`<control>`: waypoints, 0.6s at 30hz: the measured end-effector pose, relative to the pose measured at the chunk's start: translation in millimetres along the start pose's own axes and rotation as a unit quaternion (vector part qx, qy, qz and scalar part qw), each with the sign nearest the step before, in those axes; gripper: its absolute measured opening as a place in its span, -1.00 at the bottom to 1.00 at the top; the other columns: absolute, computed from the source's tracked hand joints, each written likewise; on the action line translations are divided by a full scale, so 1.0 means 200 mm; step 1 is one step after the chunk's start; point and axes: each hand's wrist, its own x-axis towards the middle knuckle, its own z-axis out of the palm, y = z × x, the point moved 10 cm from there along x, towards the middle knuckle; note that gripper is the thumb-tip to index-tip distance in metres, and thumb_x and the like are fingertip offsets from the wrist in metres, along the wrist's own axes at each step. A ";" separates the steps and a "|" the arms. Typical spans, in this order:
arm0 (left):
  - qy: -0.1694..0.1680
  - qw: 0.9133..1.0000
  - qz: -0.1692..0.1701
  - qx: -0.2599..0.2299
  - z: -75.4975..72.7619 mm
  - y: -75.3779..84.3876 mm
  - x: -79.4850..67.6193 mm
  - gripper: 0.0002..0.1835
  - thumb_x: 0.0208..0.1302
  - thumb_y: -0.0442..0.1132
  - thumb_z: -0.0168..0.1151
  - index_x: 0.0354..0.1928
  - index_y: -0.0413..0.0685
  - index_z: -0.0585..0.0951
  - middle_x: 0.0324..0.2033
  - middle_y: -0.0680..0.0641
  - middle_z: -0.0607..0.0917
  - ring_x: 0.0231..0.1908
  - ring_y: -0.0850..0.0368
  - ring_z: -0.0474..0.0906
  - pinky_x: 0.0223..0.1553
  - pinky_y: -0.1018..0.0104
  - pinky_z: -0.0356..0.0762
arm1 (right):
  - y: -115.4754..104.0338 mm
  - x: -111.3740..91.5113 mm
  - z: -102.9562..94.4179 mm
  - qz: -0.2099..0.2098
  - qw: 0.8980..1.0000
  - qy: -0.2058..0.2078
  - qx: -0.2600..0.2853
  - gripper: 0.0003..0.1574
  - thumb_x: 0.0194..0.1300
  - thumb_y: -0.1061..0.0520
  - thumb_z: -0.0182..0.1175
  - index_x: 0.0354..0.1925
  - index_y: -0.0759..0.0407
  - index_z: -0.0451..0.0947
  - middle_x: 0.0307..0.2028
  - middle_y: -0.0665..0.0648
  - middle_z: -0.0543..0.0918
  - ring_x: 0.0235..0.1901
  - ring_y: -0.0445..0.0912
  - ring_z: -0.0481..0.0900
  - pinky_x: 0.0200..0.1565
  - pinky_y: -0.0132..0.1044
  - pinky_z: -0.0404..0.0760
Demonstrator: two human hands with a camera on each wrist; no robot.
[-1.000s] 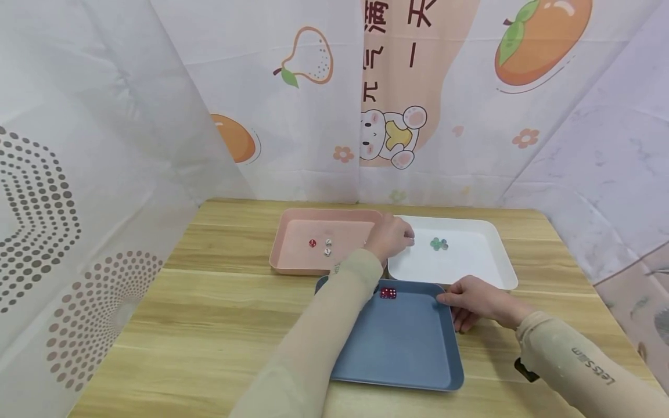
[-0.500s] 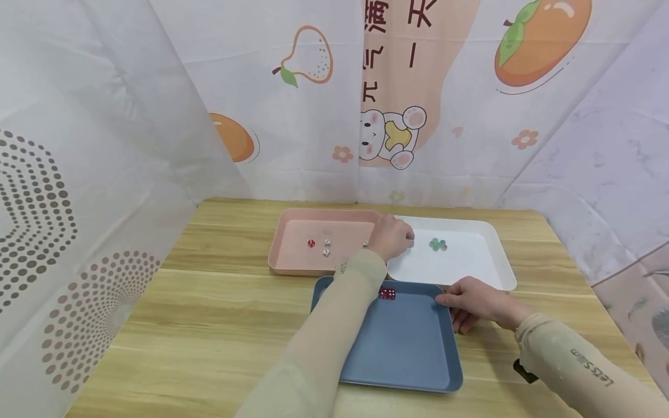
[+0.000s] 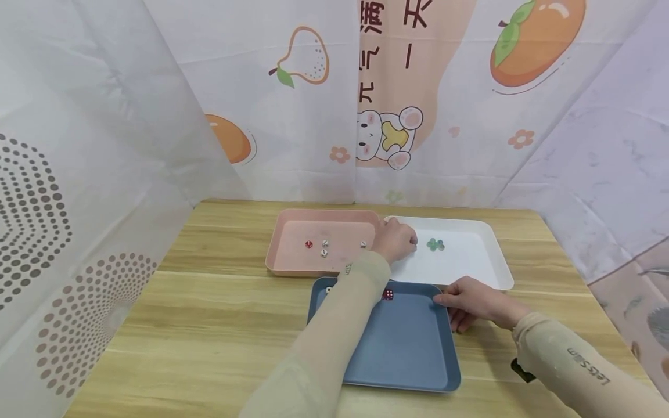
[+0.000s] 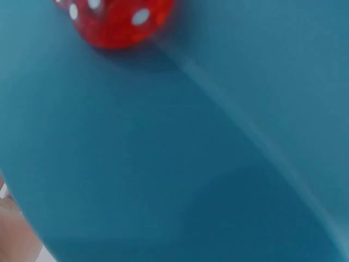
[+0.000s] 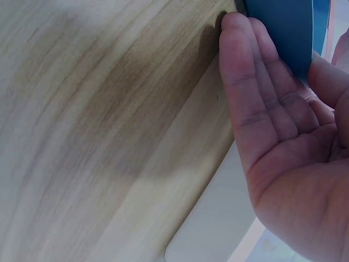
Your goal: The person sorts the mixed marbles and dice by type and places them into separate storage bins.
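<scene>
In the head view my left hand (image 3: 395, 239) is over the left end of the white tray (image 3: 499, 255), fingers bent downward. Whatever its fingertips may hold is hidden. Small translucent green pieces (image 3: 435, 244) lie in that tray, just right of the hand. My right hand (image 3: 475, 302) grips the right rim of the blue tray (image 3: 402, 348), thumb inside and fingers outside; the right wrist view shows these fingers (image 5: 240, 71) against the tray's outer wall. Red dice (image 3: 387, 295) with white dots sit along the blue tray's far edge, partly behind my left forearm.
A pink tray (image 3: 298, 264) stands at the back left, holding a red die (image 3: 309, 244) and several white dice (image 3: 324, 253). All three trays are close together on the wooden table (image 3: 209, 325). A printed curtain (image 3: 313, 128) hangs behind the table.
My left hand has shifted slightly right, closer to the green pieces, uncovering a white die in the pink tray. The right hand keeps its grip on the blue tray.
</scene>
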 end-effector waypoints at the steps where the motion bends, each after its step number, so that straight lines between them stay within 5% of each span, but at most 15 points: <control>1: -0.002 1.000 0.000 0.004 0.00 0.00 0.00 -0.85 0.38 -0.05 0.36 -0.08 0.36 0.81 -0.17 0.27 0.74 -0.01 0.20 0.41 0.35 0.10 0.26 | 0.00 0.00 0.00 -0.001 1.000 0.000 0.000 -0.54 0.52 -0.03 0.18 -0.43 0.27 0.58 -0.52 0.18 0.72 -0.51 -0.02 0.72 -0.39 -0.12 0.79; 18: -0.023 0.999 0.004 0.032 0.04 0.06 0.02 -0.84 0.40 -0.08 0.32 -0.08 0.37 0.80 -0.11 0.28 0.75 0.00 0.20 0.44 0.27 0.07 0.23 | 0.01 0.00 0.00 -0.003 1.000 0.001 0.005 -0.56 0.52 -0.02 0.17 -0.40 0.29 0.59 -0.52 0.17 0.72 -0.51 -0.02 0.71 -0.39 -0.12 0.78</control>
